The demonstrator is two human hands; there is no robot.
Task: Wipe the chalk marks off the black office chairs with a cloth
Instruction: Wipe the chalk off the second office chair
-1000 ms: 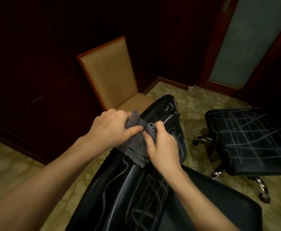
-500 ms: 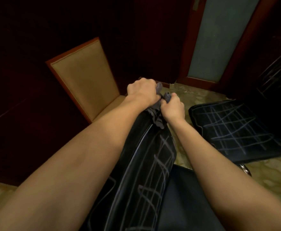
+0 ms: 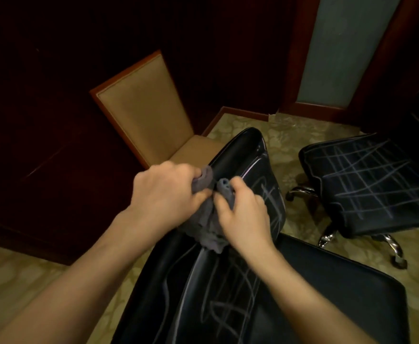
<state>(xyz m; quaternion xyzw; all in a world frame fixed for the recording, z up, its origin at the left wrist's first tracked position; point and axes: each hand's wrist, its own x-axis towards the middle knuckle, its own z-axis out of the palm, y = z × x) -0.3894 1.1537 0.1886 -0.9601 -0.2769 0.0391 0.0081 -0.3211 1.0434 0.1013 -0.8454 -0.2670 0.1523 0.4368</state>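
A black office chair [image 3: 230, 289] stands right below me, its backrest crossed with pale chalk lines. A grey cloth [image 3: 207, 227] hangs bunched against the upper part of that backrest. My left hand [image 3: 166, 197] grips the cloth's left fold, and my right hand [image 3: 243, 214] pinches its right fold. Both hands sit close together over the backrest. A second black office chair [image 3: 372, 184] stands at the right, its seat covered with crossing chalk lines.
A tan upholstered chair [image 3: 144, 112] with a wooden frame stands behind the near chair, against dark wood panelling. A frosted glass door panel [image 3: 347, 48] is at the back right. Patterned carpet [image 3: 295, 135] shows between the chairs.
Both hands with the cloth have come back down the backrest toward me from its top edge. The view has shifted lower and to the left.
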